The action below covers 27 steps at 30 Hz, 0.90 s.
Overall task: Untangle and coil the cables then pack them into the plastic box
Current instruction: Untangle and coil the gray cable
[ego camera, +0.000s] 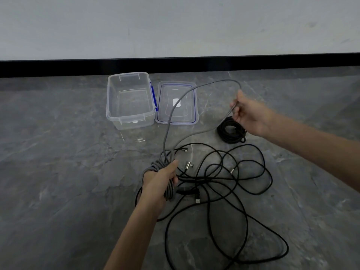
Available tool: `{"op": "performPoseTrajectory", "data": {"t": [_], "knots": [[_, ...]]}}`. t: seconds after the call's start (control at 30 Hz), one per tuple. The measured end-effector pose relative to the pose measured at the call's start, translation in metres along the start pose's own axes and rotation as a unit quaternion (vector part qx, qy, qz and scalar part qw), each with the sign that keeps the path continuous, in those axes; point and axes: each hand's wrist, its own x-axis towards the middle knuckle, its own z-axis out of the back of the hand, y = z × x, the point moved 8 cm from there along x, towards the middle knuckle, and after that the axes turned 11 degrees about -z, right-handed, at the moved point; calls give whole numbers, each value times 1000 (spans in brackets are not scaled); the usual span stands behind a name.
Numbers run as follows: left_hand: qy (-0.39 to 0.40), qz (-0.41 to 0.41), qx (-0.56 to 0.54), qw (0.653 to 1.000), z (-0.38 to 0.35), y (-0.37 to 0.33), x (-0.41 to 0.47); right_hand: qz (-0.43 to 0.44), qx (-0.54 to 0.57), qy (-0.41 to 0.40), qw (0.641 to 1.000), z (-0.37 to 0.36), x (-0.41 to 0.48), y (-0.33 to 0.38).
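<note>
Step in hand: coiling the grey cable (167,129).

- Left hand (161,184): fingers curled round a bundle of grey loops, low centre, just above the floor (58,172).
- Right hand (251,115): raised, pinching the grey cable's free run between thumb and fingers. From there the cable arcs up and back, crosses over the lid (176,114) and drops to the left hand.
- One black coil (231,133) lies finished on the floor under the right hand.
- A loose black tangle (243,201) sprawls right of and below the left hand, several loops crossing. A USB plug (197,200) and a metal connector (188,165) show among them.
- The plastic box (111,98) stands open, nothing in it, with blue clips on its side. The lid lies flat, touching or just beside its right side.

Judgement: roughly a third of the way along, and nothing is packed yet.

The next move calls for bringing the right hand's slack down onto the left hand's bundle as another loop, matched in size. The grey run must be kept clear of the black strands near the left hand.

Writing: a small white label sits on the lid, too blurred to read. No brand is visible.
</note>
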Motion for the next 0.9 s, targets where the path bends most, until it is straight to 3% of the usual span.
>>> {"op": "performPoseTrajectory", "data": {"t": [0.1, 0.23, 0.3, 0.37, 0.43, 0.5, 0.7, 0.9], "knots": [[54, -2, -51, 997, -16, -4, -3, -25, 11, -23, 999, 6, 4, -19], [99, -9, -106, 989, -35, -15, -6, -125, -164, -85, 975, -1, -14, -85], [104, -24, -99, 989, -40, -19, -6, -178, -233, -39, 955, -19, -27, -107], [105, -34, -84, 990, -41, -21, -8, -196, -277, 72, 938, -45, -38, -115], [104, -40, -81, 990, -42, -23, -10, -190, -264, 165, 931, -67, -46, -113], [105, -42, -95, 989, -42, -25, -11, -161, -274, 201, 927, -77, -50, -109], [111, -38, -97, 988, -38, -21, -13, -110, -257, 219, 935, -77, -49, -100], [155, 10, -220, 963, -54, -24, -17, -81, -216, 221, 948, -75, -47, -95]]}}
